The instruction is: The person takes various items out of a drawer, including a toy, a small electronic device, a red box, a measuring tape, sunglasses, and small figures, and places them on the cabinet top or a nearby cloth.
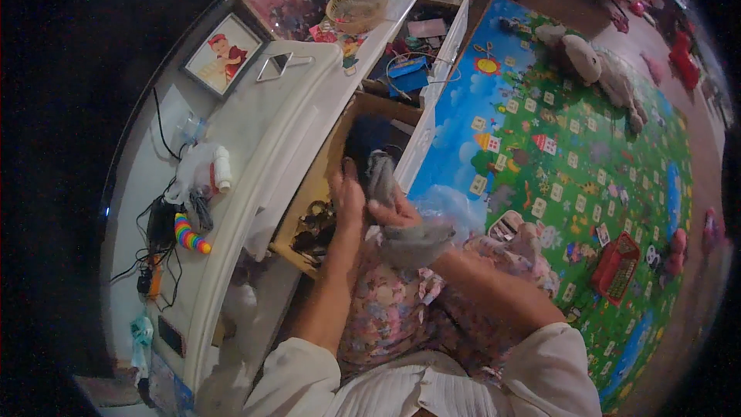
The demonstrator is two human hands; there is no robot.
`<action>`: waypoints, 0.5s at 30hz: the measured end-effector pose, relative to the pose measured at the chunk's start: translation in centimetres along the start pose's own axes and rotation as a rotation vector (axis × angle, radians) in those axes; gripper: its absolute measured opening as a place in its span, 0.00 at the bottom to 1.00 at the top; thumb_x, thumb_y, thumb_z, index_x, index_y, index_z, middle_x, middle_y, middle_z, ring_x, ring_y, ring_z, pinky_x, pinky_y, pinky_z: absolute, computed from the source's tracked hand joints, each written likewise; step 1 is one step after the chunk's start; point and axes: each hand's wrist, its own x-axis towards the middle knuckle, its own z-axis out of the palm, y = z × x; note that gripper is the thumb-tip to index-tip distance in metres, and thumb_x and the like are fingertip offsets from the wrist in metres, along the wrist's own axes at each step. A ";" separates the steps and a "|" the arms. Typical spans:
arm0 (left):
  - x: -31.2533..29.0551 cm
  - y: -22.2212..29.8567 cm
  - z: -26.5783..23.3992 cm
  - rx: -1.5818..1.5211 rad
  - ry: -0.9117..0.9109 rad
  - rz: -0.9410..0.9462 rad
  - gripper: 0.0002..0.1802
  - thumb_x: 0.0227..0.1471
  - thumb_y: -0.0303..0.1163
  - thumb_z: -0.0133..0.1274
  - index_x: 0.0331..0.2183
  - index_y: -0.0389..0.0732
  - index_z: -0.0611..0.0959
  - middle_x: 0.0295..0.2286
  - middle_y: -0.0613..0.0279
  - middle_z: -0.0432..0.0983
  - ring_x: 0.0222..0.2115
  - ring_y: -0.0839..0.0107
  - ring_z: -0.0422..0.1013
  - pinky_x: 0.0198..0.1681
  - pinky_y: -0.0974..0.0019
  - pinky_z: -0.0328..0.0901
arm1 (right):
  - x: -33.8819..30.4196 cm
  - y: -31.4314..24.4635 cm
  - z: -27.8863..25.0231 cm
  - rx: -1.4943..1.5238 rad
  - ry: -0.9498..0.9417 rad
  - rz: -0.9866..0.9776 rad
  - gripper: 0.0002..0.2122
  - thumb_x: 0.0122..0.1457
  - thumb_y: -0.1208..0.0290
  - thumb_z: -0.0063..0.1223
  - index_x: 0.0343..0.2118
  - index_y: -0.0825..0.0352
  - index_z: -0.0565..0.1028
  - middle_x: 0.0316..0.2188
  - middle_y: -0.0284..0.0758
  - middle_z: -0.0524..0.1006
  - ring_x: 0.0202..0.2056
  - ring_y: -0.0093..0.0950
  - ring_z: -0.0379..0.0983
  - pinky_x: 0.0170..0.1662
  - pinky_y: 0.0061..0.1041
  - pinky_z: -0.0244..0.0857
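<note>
My right hand [395,212] is closed on a grey knitted cloth piece that looks like a sock [380,176], held upright over the open drawer [309,185]. A second grey cloth piece [421,244] lies draped across my right wrist. Beside the sock, my left hand [349,199] hovers over the drawer, its fingers extended and slightly blurred. Just beyond its fingertips is a dark blue cloth [366,137], blurred; whether it touches the hand is unclear. Dark objects [316,225] lie in the near part of the drawer.
Another open drawer [455,38] holds a blue pouch [407,73] and clutter. On the white dresser [255,123] at left are a framed picture [224,54], phones, cables and a rainbow toy [191,233]. A patterned play mat [540,154] at right carries a plush toy [583,60] and a red basket [616,266].
</note>
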 end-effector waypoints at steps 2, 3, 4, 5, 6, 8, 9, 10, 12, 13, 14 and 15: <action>-1.0 1.5 -0.1 -0.093 0.062 0.005 0.22 0.56 0.36 0.41 0.48 0.31 0.67 0.44 0.50 0.67 0.44 0.63 0.64 0.49 0.64 0.57 | 0.4 0.4 -0.8 -0.045 -0.045 -0.026 0.30 0.56 0.70 0.51 0.59 0.67 0.51 0.52 0.33 0.63 0.53 0.27 0.57 0.56 0.25 0.50; -0.9 1.3 -0.1 -0.071 0.150 0.078 0.23 0.57 0.38 0.41 0.48 0.31 0.68 0.44 0.50 0.67 0.44 0.63 0.63 0.49 0.64 0.57 | 0.4 -0.8 -0.8 -0.075 -0.054 0.057 0.29 0.56 0.72 0.51 0.58 0.67 0.53 0.51 0.34 0.63 0.52 0.27 0.58 0.56 0.25 0.51; -0.9 1.3 -0.2 -0.049 0.238 0.152 0.23 0.57 0.40 0.42 0.48 0.32 0.68 0.45 0.50 0.67 0.44 0.63 0.63 0.49 0.64 0.57 | 0.4 -1.4 -0.7 -0.105 -0.063 0.140 0.28 0.55 0.73 0.52 0.57 0.67 0.54 0.51 0.34 0.64 0.51 0.27 0.59 0.56 0.25 0.51; -1.0 1.6 -0.3 -0.050 0.230 0.154 0.23 0.57 0.40 0.42 0.48 0.32 0.68 0.45 0.50 0.67 0.44 0.63 0.63 0.49 0.64 0.57 | 0.6 -1.1 -1.1 -0.106 -0.057 0.134 0.28 0.55 0.73 0.52 0.57 0.67 0.54 0.51 0.34 0.64 0.51 0.27 0.59 0.56 0.25 0.51; -1.5 2.0 -0.7 -0.130 0.014 0.116 0.26 0.56 0.42 0.44 0.50 0.33 0.67 0.46 0.50 0.65 0.45 0.64 0.63 0.49 0.65 0.56 | 0.8 -0.4 -1.6 -0.222 -0.014 0.020 0.27 0.53 0.74 0.53 0.56 0.67 0.56 0.49 0.34 0.66 0.50 0.26 0.61 0.54 0.25 0.53; -2.5 1.6 -1.3 -0.202 -0.192 0.075 0.29 0.55 0.44 0.45 0.52 0.35 0.65 0.47 0.51 0.64 0.45 0.64 0.62 0.50 0.66 0.56 | 0.9 -0.2 -1.4 -0.330 0.021 -0.089 0.26 0.52 0.74 0.55 0.54 0.67 0.59 0.48 0.35 0.67 0.48 0.26 0.62 0.53 0.25 0.56; -3.2 1.0 -1.4 -0.105 -0.238 0.026 0.30 0.54 0.46 0.46 0.52 0.35 0.65 0.47 0.52 0.64 0.46 0.66 0.62 0.50 0.66 0.55 | 0.7 -0.5 -1.0 -0.238 0.078 0.011 0.25 0.51 0.74 0.56 0.52 0.68 0.61 0.46 0.35 0.69 0.47 0.26 0.64 0.50 0.25 0.58; -3.9 0.5 -1.5 -0.010 -0.282 -0.025 0.31 0.54 0.48 0.47 0.52 0.36 0.65 0.47 0.54 0.64 0.47 0.67 0.61 0.51 0.67 0.55 | 0.7 -0.8 -0.8 -0.147 0.134 0.111 0.24 0.49 0.73 0.58 0.50 0.68 0.63 0.44 0.35 0.70 0.45 0.26 0.65 0.48 0.25 0.61; -5.9 2.9 -0.6 0.040 -0.296 -0.061 0.33 0.52 0.48 0.49 0.52 0.35 0.66 0.46 0.56 0.66 0.48 0.69 0.61 0.52 0.68 0.54 | 1.5 2.0 -5.1 -0.213 0.185 0.025 0.23 0.50 0.70 0.59 0.48 0.68 0.65 0.40 0.34 0.72 0.42 0.25 0.67 0.43 0.25 0.63; -6.3 3.9 -1.0 -0.060 -0.319 -0.193 0.33 0.51 0.47 0.51 0.52 0.34 0.66 0.46 0.55 0.67 0.48 0.69 0.62 0.52 0.69 0.54 | 1.9 1.0 -5.1 -0.179 0.283 0.062 0.21 0.51 0.71 0.57 0.47 0.68 0.66 0.39 0.33 0.72 0.39 0.23 0.68 0.42 0.23 0.63; -6.4 4.4 -1.3 -0.162 -0.338 -0.322 0.33 0.50 0.46 0.52 0.51 0.33 0.67 0.46 0.54 0.68 0.48 0.69 0.62 0.52 0.69 0.54 | 2.3 -0.4 -5.1 -0.145 0.377 0.098 0.18 0.53 0.71 0.55 0.46 0.68 0.67 0.38 0.32 0.73 0.37 0.22 0.68 0.41 0.22 0.64; -5.7 3.7 -1.9 -0.104 -0.328 -0.230 0.30 0.50 0.42 0.52 0.50 0.34 0.68 0.45 0.55 0.69 0.47 0.69 0.64 0.53 0.69 0.55 | 2.8 -2.0 -5.2 -0.148 0.372 0.098 0.18 0.53 0.71 0.55 0.46 0.68 0.67 0.38 0.32 0.73 0.37 0.22 0.68 0.41 0.22 0.64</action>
